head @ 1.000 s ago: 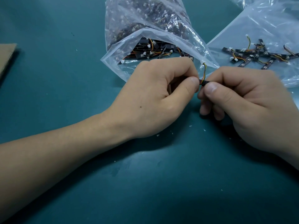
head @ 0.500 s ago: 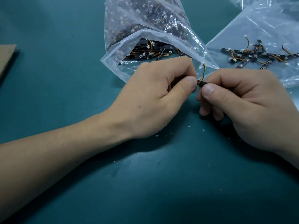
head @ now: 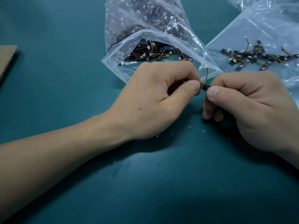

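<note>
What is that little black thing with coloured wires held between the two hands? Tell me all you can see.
The black piece is a small, narrow dark strip, perhaps circuit board; only a short stretch shows between the thumbs, lying about level. The left hand pinches one end, the right hand the other. Thin yellow, orange and dark wires curve up from it to a tiny white plug, seen against the edge of a clear plastic bag. Fingers hide the rest.

left hand (head: 155, 101) and right hand (head: 252, 107) pinch small black wired part (head: 205, 86); open bag (head: 155, 52) behind.
</note>
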